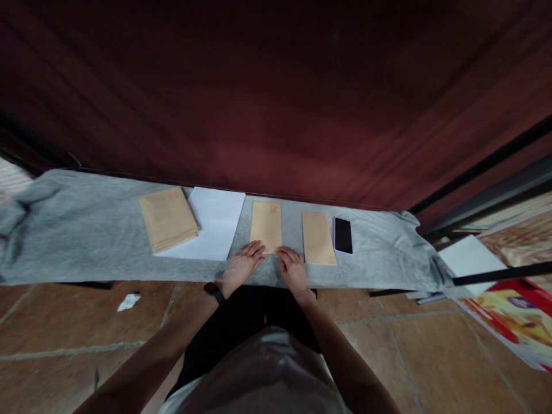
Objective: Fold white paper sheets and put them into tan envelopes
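On grey cloth [379, 247], our left hand [242, 262] and right hand [294, 269] are hiding the near corners of a tan envelope [266, 224], fingers loosely extended (pinching or pressing, we cannot tell); it is lying flat, showing a blurred reddish mark [273, 210].

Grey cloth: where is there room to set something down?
Widest bare patches on the grey cloth: left of the envelope stack, and right of the phone. A narrow strip separates the middle envelope and right envelope. Crowded: the stack overlapping white paper, and the middle envelope's near edge, with left hand and right hand.
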A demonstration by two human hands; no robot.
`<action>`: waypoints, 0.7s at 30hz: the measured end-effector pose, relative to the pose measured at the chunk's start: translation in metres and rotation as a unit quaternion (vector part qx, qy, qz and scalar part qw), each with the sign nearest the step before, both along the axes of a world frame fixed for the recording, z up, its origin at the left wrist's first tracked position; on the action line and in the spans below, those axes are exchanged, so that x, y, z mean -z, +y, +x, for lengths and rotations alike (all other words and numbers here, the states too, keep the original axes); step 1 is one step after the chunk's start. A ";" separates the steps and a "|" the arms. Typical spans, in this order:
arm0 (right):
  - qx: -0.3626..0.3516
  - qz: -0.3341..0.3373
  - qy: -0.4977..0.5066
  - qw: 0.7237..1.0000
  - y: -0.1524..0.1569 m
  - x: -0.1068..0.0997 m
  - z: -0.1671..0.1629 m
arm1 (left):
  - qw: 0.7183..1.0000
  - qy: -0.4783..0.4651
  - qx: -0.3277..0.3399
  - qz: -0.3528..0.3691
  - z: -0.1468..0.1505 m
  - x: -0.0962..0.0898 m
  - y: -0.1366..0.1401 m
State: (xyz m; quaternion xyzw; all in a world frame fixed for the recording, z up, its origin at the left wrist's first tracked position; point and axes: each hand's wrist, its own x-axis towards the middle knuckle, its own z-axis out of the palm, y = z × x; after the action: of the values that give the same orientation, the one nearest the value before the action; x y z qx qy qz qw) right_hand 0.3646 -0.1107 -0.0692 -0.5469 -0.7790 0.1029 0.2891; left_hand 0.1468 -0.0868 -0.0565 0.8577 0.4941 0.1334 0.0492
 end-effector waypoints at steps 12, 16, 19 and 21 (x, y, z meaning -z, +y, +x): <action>0.001 -0.016 0.024 1.000 0.008 -0.004 0.001 | 0.999 -0.026 -0.028 0.007 0.006 0.000 -0.011; 0.008 -0.016 0.013 1.000 0.008 -0.008 0.000 | 0.999 -0.033 -0.024 0.010 0.006 -0.004 -0.010; 0.001 -0.002 0.004 1.000 0.007 -0.010 -0.005 | 0.999 -0.026 -0.017 0.011 0.007 -0.009 -0.011; -0.032 0.011 -0.006 0.999 0.008 -0.012 -0.009 | 1.000 -0.025 -0.013 0.010 0.007 -0.011 -0.012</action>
State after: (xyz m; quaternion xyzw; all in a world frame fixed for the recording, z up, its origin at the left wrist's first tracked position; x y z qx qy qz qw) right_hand 0.3558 -0.1029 -0.0575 -0.5194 -0.7986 0.1006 0.2871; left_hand 0.1541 -0.0987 -0.0454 0.8477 0.5028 0.1610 0.0510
